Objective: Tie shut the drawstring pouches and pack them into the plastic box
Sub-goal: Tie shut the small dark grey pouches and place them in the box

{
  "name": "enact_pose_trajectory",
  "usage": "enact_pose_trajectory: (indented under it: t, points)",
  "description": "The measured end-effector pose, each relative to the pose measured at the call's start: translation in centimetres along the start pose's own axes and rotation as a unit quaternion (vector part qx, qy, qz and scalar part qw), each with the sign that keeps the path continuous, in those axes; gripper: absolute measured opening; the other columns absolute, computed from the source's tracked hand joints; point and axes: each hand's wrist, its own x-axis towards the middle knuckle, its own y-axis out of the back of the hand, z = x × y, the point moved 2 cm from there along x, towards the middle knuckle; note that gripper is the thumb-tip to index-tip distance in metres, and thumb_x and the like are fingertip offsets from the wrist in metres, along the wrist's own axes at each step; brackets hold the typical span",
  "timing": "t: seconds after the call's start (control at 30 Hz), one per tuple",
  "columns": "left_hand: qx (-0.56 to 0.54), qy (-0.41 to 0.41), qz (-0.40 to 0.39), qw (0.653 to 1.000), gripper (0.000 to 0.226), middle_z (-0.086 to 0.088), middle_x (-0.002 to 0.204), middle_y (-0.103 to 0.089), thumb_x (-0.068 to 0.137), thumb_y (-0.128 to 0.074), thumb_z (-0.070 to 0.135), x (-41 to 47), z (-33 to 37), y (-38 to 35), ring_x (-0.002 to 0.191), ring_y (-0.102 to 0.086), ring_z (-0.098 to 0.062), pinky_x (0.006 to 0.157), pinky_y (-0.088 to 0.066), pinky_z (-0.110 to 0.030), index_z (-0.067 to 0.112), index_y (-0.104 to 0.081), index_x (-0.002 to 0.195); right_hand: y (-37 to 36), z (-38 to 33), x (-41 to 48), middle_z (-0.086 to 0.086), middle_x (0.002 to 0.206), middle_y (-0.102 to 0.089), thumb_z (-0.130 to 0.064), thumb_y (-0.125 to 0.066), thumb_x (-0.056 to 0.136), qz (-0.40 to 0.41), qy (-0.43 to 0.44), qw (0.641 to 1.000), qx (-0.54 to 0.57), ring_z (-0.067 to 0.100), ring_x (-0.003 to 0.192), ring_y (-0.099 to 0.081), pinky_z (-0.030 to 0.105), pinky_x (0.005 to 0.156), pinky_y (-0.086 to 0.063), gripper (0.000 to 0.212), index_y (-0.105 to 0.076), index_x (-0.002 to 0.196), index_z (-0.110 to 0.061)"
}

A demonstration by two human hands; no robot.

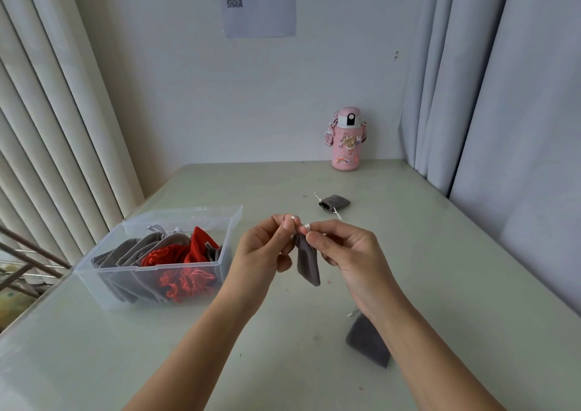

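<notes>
A small grey drawstring pouch (308, 263) hangs above the table between my hands. My left hand (267, 247) pinches one white string end at the pouch's top. My right hand (342, 247) pinches the other string end close beside it. The clear plastic box (103, 272) stands open at the left and holds several grey and red pouches. Another grey pouch (334, 202) lies further back on the table. A third grey pouch (367, 341) lies near me, partly hidden under my right forearm.
A pink water bottle (345, 140) with stickers stands at the back by the wall. Curtains hang on both sides of the pale green table (440, 253). The box's lid (188, 219) is folded back behind it.
</notes>
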Motion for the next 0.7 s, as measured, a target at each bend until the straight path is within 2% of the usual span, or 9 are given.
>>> enact_pose_trajectory:
  t: [0.07,0.13,0.27,0.33,0.43,0.53,0.7]
  points:
    - [0.009,-0.005,0.034,0.999,0.013,0.007,0.055,-0.048,0.085,-0.057,0.019,-0.1,0.1,0.1,0.045,-0.032,-0.003,0.043,-0.026,-0.013,0.008,-0.063,0.083,-0.1,0.0,-0.1,-0.007,0.076,-0.071,-0.005,-0.071,0.081,0.011,0.052,0.996,-0.069,0.004,0.069,-0.064,0.016,0.064,-0.047,0.012,-0.076,0.084,-0.016]
    - [0.036,-0.009,0.061,0.997,0.006,0.007,0.054,-0.055,0.086,-0.061,0.009,-0.1,0.1,0.3,0.042,-0.034,-0.002,0.042,-0.026,-0.013,0.007,-0.066,0.083,-0.3,0.3,-0.2,-0.010,0.083,-0.071,-0.011,-0.073,0.081,0.015,0.104,0.984,-0.144,0.010,0.081,-0.067,0.024,0.072,-0.051,0.013,-0.076,0.083,-0.023]
    - [0.125,-0.017,0.049,0.991,0.006,0.009,0.057,-0.061,0.086,-0.064,0.006,-0.1,0.2,0.5,0.044,-0.039,-0.001,0.045,-0.030,-0.013,0.008,-0.070,0.083,-0.3,0.7,-0.4,-0.013,0.079,-0.068,-0.015,-0.075,0.080,0.063,0.190,0.950,-0.241,0.005,0.071,-0.062,0.013,0.060,-0.044,0.006,-0.076,0.082,-0.020]
    - [0.164,-0.020,0.030,0.986,0.008,0.010,0.054,-0.060,0.086,-0.065,0.005,0.0,0.3,0.7,0.045,-0.038,-0.002,0.046,-0.031,-0.013,0.008,-0.070,0.081,-0.3,0.8,-0.5,-0.011,0.079,-0.066,-0.015,-0.073,0.080,0.074,0.250,0.916,-0.304,-0.001,0.068,-0.058,0.008,0.062,-0.040,0.003,-0.075,0.082,-0.015]
    - [0.245,-0.036,0.006,0.969,0.013,0.013,0.058,-0.063,0.087,-0.063,0.003,0.1,0.4,0.9,0.049,-0.045,0.000,0.050,-0.036,-0.011,0.010,-0.072,0.080,-0.4,1.5,-0.3,-0.005,0.082,-0.065,-0.011,-0.069,0.083,0.072,0.282,0.879,-0.378,-0.006,0.069,-0.053,0.004,0.066,-0.037,0.004,-0.072,0.084,-0.012]
    - [0.274,-0.035,-0.021,0.961,0.017,0.006,0.075,-0.071,0.087,-0.062,0.001,0.1,0.7,1.2,0.064,-0.057,-0.003,0.056,-0.044,-0.014,0.013,-0.074,0.083,-0.3,1.6,-0.3,-0.003,0.082,-0.065,-0.009,-0.067,0.084,0.072,0.297,0.868,-0.390,-0.003,0.073,-0.056,0.007,0.071,-0.043,0.004,-0.071,0.084,-0.010]
    - [0.197,0.000,-0.047,0.979,0.018,-0.006,0.087,-0.075,0.086,-0.062,-0.003,0.3,0.8,1.9,0.080,-0.068,-0.014,0.066,-0.051,-0.020,0.007,-0.074,0.094,-0.4,0.7,-0.6,-0.007,0.079,-0.064,-0.006,-0.073,0.080,0.078,0.300,0.880,-0.360,-0.008,0.072,-0.054,0.005,0.072,-0.040,0.005,-0.070,0.082,-0.010]
